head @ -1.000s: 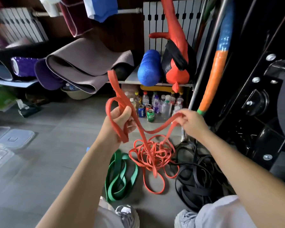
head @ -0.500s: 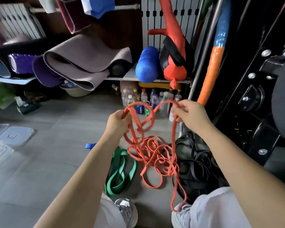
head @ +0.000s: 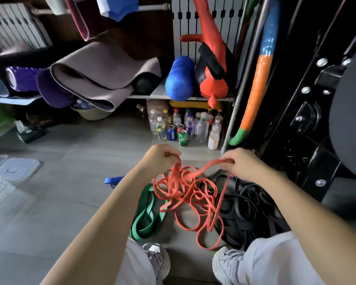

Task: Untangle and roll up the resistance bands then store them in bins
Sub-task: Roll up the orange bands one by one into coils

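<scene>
The left hand (head: 159, 159) and right hand (head: 242, 163) each pinch a strand of the orange band (head: 185, 194), tangled on the floor (head: 55, 194) between the green band (head: 144, 219) and black bands (head: 249, 210).

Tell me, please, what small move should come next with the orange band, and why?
Probably spread both hands apart and upward: the left hand and right hand each pinch a strand of the thin orange rubber band, while the rest lies tangled on the floor.
</scene>
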